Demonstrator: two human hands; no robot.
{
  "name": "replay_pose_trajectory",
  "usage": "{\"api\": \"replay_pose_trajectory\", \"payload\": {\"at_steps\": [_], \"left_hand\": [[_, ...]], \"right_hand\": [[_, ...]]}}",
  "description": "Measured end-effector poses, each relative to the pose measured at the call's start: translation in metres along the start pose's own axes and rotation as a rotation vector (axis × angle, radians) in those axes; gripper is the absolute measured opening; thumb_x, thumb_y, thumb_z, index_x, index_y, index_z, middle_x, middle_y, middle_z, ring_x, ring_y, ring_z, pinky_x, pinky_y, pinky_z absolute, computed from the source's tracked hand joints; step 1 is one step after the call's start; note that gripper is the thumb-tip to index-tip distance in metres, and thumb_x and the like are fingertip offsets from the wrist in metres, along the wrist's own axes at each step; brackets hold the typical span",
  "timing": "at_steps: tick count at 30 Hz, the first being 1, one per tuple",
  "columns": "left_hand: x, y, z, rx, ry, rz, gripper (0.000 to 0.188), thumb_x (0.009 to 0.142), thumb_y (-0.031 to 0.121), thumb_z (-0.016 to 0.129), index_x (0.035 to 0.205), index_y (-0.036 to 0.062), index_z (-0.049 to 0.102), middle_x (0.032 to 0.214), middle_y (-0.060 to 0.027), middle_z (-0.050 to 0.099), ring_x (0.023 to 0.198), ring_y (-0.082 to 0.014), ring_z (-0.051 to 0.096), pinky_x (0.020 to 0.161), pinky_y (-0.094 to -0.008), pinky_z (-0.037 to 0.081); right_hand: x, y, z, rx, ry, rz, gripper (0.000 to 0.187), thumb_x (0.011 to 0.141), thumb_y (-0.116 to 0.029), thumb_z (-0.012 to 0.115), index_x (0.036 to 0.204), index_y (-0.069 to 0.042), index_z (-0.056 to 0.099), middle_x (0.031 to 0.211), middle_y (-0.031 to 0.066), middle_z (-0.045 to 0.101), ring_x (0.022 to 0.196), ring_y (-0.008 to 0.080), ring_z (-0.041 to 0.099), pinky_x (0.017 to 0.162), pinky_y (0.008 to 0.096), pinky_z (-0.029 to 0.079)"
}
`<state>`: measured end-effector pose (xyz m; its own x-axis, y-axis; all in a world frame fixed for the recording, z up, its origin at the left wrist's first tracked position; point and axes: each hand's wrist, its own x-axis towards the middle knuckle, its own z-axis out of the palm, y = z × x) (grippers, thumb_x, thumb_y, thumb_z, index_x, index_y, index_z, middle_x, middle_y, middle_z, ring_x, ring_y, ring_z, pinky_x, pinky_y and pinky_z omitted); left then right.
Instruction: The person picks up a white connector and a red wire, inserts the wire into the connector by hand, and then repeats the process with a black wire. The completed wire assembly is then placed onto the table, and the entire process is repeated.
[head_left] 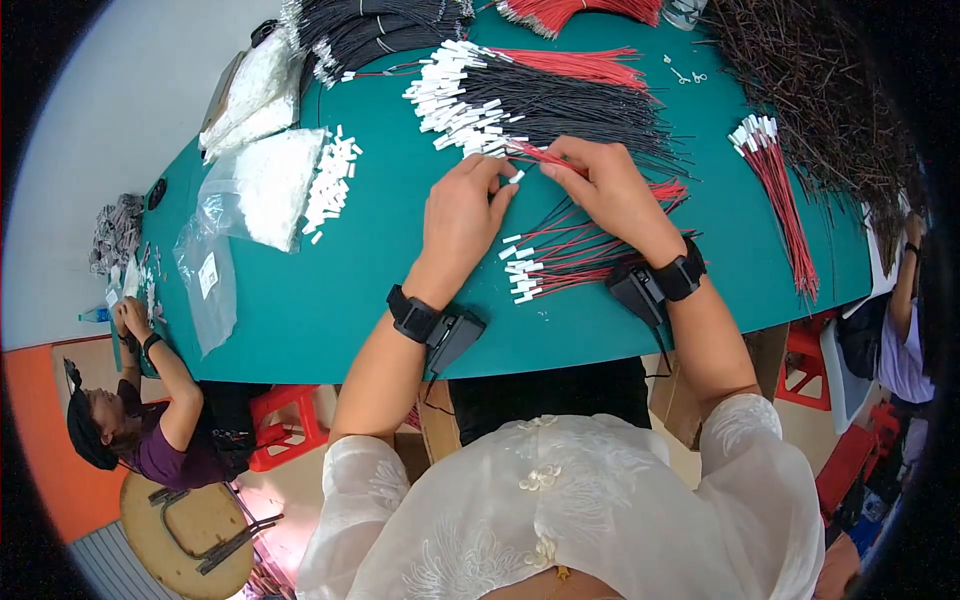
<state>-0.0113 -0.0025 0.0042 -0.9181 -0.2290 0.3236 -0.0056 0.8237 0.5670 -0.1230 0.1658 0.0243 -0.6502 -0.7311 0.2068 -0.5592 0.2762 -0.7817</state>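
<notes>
My left hand (468,208) is closed in a pinch on a small white connector housing (517,177). Close beside it, my right hand (605,188) has thumb and index finger pressed together on thin red wires (540,155). Whether the wire ends sit inside the housing is too small to tell. Just beyond my hands lies a thick bundle of black wires (560,105) with white connectors (450,95) at their left ends. Under and below my right hand, a looser group of red and black wires with white connectors (522,275) is spread on the green table (390,250).
Left of my hands are loose white connectors (330,190) and a clear bag of them (275,185). A tied black wire bundle (385,30) lies at the back. To the right are a red wire bundle (775,200) and a dark wire heap (810,70). A co-worker (165,420) sits left.
</notes>
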Motion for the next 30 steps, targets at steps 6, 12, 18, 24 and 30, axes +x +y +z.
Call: {"api": "replay_pose_trajectory", "payload": {"at_steps": [6, 12, 18, 24, 30], "left_hand": [[-0.002, -0.001, 0.001, -0.062, 0.026, -0.015, 0.012, 0.080, 0.006, 0.072, 0.090, 0.0033, 0.068, 0.080, -0.0094, 0.062, 0.069, -0.0256, 0.062, 0.062, -0.0371, 0.049], [-0.007, -0.007, -0.004, -0.156, 0.024, -0.098, 0.012, 0.085, 0.004, 0.069, 0.096, -0.0006, 0.069, 0.086, -0.0084, 0.069, 0.070, -0.0158, 0.065, 0.066, -0.0279, 0.052], [-0.008, -0.013, -0.005, -0.606, -0.045, -0.316, 0.016, 0.091, 0.004, 0.064, 0.105, -0.0028, 0.069, 0.090, -0.0069, 0.072, 0.076, -0.0112, 0.067, 0.070, -0.0245, 0.055], [-0.006, -0.011, -0.005, -0.794, -0.008, -0.398, 0.015, 0.089, 0.000, 0.065, 0.102, -0.0038, 0.071, 0.082, -0.0074, 0.071, 0.073, -0.0111, 0.068, 0.068, -0.0235, 0.055], [-0.006, -0.009, -0.009, -0.812, -0.075, -0.406, 0.021, 0.090, 0.004, 0.068, 0.108, -0.0059, 0.068, 0.093, -0.0093, 0.072, 0.079, -0.0124, 0.068, 0.074, -0.0230, 0.055]], "right_hand": [[0.000, 0.014, 0.004, 0.119, -0.076, 0.046, 0.016, 0.091, -0.014, 0.067, 0.092, 0.002, 0.066, 0.064, 0.0024, 0.054, 0.060, 0.0063, 0.046, 0.054, 0.0276, 0.039], [0.001, 0.001, 0.000, 0.135, 0.005, 0.026, 0.016, 0.088, -0.014, 0.070, 0.092, 0.002, 0.067, 0.067, 0.0011, 0.055, 0.062, 0.0042, 0.045, 0.055, 0.0240, 0.038], [0.002, 0.010, -0.002, 0.144, -0.054, 0.146, 0.018, 0.087, -0.014, 0.072, 0.093, 0.002, 0.068, 0.069, -0.0009, 0.056, 0.064, 0.0032, 0.044, 0.056, 0.0233, 0.037], [0.002, 0.007, -0.002, 0.142, -0.010, 0.124, 0.018, 0.085, -0.015, 0.074, 0.090, 0.002, 0.071, 0.065, -0.0014, 0.055, 0.062, 0.0031, 0.042, 0.054, 0.0230, 0.034], [0.000, 0.003, -0.001, 0.142, 0.054, 0.034, 0.019, 0.081, -0.016, 0.078, 0.087, 0.002, 0.073, 0.061, -0.0022, 0.050, 0.060, 0.0037, 0.040, 0.052, 0.0249, 0.031]]}}
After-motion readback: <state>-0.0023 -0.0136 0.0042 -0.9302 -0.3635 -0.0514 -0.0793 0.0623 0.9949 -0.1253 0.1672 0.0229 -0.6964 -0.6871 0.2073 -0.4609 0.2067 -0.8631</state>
